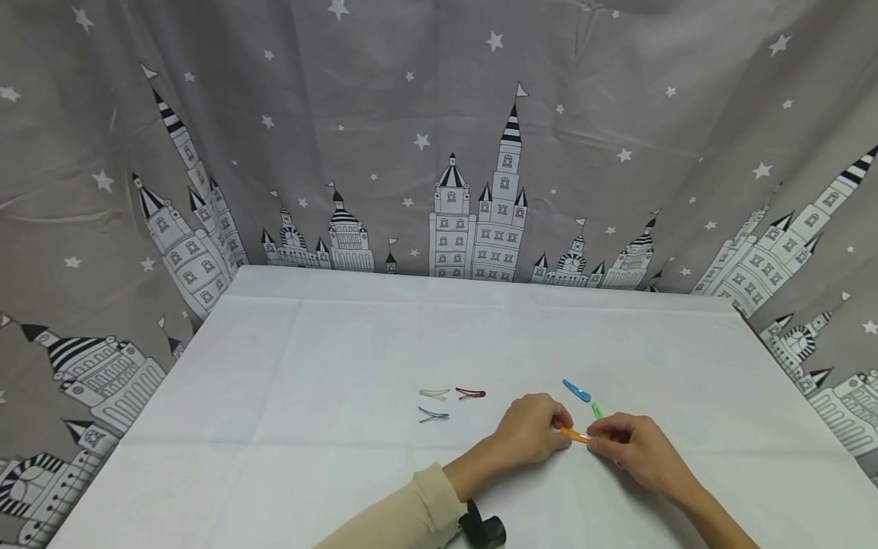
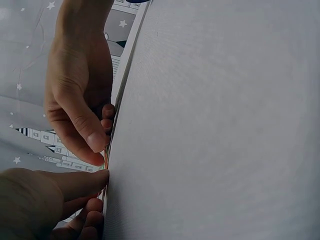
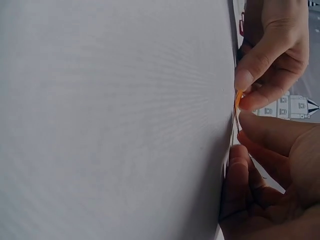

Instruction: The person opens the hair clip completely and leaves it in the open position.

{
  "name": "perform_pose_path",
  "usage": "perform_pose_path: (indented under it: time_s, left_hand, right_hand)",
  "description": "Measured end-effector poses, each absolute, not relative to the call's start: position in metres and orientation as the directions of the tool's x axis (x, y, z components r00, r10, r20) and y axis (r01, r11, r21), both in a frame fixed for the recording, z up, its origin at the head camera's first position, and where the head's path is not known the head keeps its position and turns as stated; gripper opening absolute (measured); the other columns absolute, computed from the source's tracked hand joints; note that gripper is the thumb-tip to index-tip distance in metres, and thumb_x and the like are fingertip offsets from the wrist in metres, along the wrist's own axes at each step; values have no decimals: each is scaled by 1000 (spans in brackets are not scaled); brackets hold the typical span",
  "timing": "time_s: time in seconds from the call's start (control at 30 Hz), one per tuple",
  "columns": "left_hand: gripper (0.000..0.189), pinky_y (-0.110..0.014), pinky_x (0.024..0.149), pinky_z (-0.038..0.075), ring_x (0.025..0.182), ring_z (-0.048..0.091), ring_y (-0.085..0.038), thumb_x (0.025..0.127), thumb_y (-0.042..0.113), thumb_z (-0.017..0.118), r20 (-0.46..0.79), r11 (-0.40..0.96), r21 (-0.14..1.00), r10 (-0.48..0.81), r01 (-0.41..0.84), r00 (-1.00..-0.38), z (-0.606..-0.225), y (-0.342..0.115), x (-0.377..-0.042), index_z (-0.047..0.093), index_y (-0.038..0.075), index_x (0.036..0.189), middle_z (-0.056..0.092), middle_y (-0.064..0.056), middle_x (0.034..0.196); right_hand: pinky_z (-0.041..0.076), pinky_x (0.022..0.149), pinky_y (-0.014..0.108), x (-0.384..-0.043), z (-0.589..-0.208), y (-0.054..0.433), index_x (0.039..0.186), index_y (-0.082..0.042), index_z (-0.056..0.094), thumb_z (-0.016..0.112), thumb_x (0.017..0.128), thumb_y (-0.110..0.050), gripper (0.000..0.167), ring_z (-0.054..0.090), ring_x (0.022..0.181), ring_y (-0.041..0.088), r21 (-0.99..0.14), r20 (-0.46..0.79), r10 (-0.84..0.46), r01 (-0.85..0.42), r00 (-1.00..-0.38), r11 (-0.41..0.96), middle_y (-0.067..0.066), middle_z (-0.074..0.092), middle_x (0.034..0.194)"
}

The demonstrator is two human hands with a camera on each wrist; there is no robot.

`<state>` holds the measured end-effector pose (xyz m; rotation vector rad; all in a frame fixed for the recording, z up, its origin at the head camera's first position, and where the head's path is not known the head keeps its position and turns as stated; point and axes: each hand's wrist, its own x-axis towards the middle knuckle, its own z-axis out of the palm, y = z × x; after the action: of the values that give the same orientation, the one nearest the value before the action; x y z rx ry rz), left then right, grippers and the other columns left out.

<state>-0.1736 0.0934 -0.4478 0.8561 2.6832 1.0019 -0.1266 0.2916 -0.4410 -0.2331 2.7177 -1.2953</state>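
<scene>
An orange snap hair clip (image 1: 575, 435) lies between the two hands, low over the white tabletop. My left hand (image 1: 528, 431) pinches its left end, and my right hand (image 1: 638, 450) pinches the right end between thumb and fingers. In the right wrist view, a strip of the orange clip (image 3: 239, 99) shows between the fingertips of both hands. Just beyond the right fingers is a green hair clip (image 1: 597, 410), partly hidden by them. A blue hair clip (image 1: 576, 390) lies slightly farther back.
Left of the hands lie a pale hair clip (image 1: 434, 394), a dark red hair clip (image 1: 470, 393) and a grey-blue hair clip (image 1: 434, 415), their prongs spread apart. A white cloth covers the table (image 1: 309, 366). Behind hangs a grey curtain (image 1: 384, 91) printed with castles.
</scene>
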Motion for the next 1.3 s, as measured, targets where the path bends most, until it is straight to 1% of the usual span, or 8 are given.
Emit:
perform_pose_path:
  time_s: [0.13, 0.23, 0.4, 0.53, 0.67, 0.9, 1.17, 1.3]
  left_hand:
    - [13, -15, 64, 39, 69, 47, 2, 81, 15, 82, 58, 619, 632, 563, 467, -825, -446, 93, -172, 77, 13, 93, 58, 12, 76]
    - [13, -15, 63, 39, 69, 47, 1, 81, 15, 81, 63, 618, 629, 564, 472, -823, -444, 93, -171, 77, 12, 93, 57, 11, 76]
    - [7, -15, 62, 38, 67, 46, 1, 81, 14, 81, 67, 603, 645, 567, 469, -821, -444, 93, -171, 76, 13, 86, 55, 12, 73]
    - [7, -15, 60, 38, 63, 46, 1, 81, 11, 81, 77, 575, 672, 571, 466, -817, -446, 92, -172, 75, 12, 82, 55, 13, 67]
    - [7, -14, 58, 37, 59, 46, 3, 81, 8, 80, 94, 539, 699, 581, 469, -808, -448, 91, -174, 74, 12, 80, 56, 14, 63]
    - [8, -14, 58, 37, 57, 47, 6, 80, 6, 78, 132, 501, 714, 591, 490, -796, -451, 90, -176, 74, 12, 79, 59, 14, 62]
    - [4, -14, 59, 37, 59, 48, 6, 81, 10, 80, 107, 494, 733, 595, 468, -797, -451, 89, -177, 78, 13, 83, 62, 16, 64]
    - [3, -14, 59, 37, 61, 48, 6, 82, 13, 80, 106, 499, 724, 600, 475, -793, -451, 89, -177, 80, 15, 84, 66, 15, 68]
  right_hand:
    - [44, 60, 24, -127, -441, 291, 96, -1, 73, 76, 85, -10, 14, 50, 67, 8, -767, -21, -212, -120, -977, 630, 0, 60, 79]
    - [42, 59, 24, -127, -442, 289, 95, -2, 73, 75, 85, -7, 11, 49, 66, 8, -758, -21, -208, -120, -978, 641, 0, 56, 77]
    - [42, 60, 24, -127, -441, 287, 93, -3, 74, 75, 84, -4, 9, 48, 66, 9, -753, -45, -171, -79, -984, 653, 0, 56, 76]
    - [42, 60, 24, -126, -441, 286, 91, -3, 73, 75, 84, -3, 8, 48, 66, 9, -752, -49, -162, -71, -986, 655, 0, 56, 76]
    - [42, 59, 24, -126, -441, 286, 88, -5, 73, 75, 84, -3, 5, 48, 66, 8, -744, -31, -179, -97, -983, 661, -1, 57, 77]
    - [42, 59, 24, -126, -441, 287, 86, -5, 73, 75, 84, -5, 3, 49, 66, 7, -738, -15, -199, -123, -980, 663, -1, 58, 78]
    - [43, 61, 24, -126, -441, 288, 86, -5, 72, 75, 85, -7, 3, 49, 69, 7, -727, -12, -218, -141, -976, 672, -2, 61, 81]
    - [42, 62, 24, -126, -441, 289, 87, -6, 72, 75, 86, -10, 5, 48, 70, 7, -721, -2, -231, -159, -973, 674, -3, 60, 82]
